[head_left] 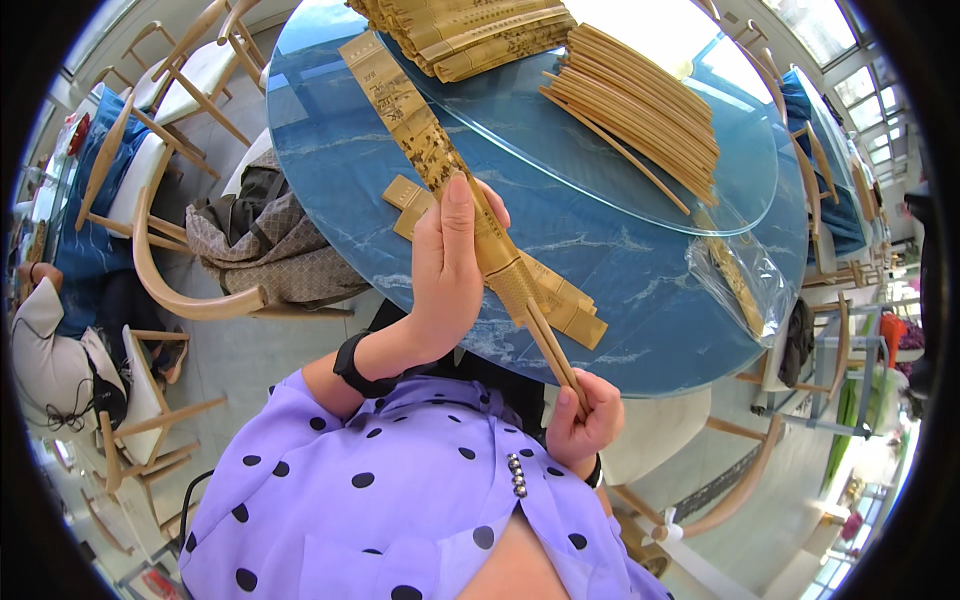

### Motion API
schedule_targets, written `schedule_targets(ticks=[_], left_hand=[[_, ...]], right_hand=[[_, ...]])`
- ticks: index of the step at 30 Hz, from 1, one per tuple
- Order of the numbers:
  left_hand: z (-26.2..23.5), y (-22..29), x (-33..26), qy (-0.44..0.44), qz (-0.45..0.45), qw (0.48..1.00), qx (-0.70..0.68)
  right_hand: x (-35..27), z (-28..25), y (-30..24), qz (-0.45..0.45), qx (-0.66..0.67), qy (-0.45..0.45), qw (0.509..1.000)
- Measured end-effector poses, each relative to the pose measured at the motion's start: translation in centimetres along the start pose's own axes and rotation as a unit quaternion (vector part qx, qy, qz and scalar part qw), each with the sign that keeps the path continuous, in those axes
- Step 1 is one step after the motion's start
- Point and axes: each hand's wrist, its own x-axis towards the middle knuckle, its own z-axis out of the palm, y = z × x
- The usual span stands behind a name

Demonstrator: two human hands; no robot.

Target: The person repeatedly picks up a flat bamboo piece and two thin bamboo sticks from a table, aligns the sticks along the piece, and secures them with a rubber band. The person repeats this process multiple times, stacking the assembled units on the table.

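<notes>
Your left grip [450, 255] was clamped around gold paper sleeve [388, 95], aslant above blue desk [350, 180]; most fingers hidden behind it. Your right grip [585, 412] was pinched on wooden chopsticks [549, 346], lower tips covered by fingers, upper length lost inside sleeve. Loose sleeves [578, 318] lay on desk beneath, middles hidden by your left grip and held sleeve. Sleeve pile [470, 42] was cut off at top edge.

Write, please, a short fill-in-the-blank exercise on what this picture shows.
1. The left hand, with a ____ wristband, grips a long golden paper sleeve.
2. Slim tan wooden chopsticks, sticking out of the sleeve, are pinched by the ____ hand.
3. The round, white-veined tabletop is mostly ____.

Missing words: black; right; blue.
</notes>
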Motion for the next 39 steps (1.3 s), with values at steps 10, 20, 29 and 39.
schedule_targets(ticks=[10, 20, 29, 39], left_hand=[[-1.4, 1.4, 1.9, 0.025, -0.029, 0.999, -0.021], [-1.3, 0.6, 1.5, 0.045, -0.059, 0.996, -0.054], [-0.7, 0.5, 1.1, 0.056, -0.046, 0.996, -0.050], [-0.2, 0.1, 0.6, 0.042, 0.026, 0.999, 0.001]], right_hand=[[-0.2, -1.7, 0.5, -0.054, 0.019, -0.090, 0.994], [-0.6, -2.2, -0.5, -0.083, 0.012, -0.044, 0.995], [0.7, -1.2, -1.0, -0.027, 0.094, -0.059, 0.993], [0.2, -0.3, -0.3, 0.183, 0.290, -0.017, 0.939]])
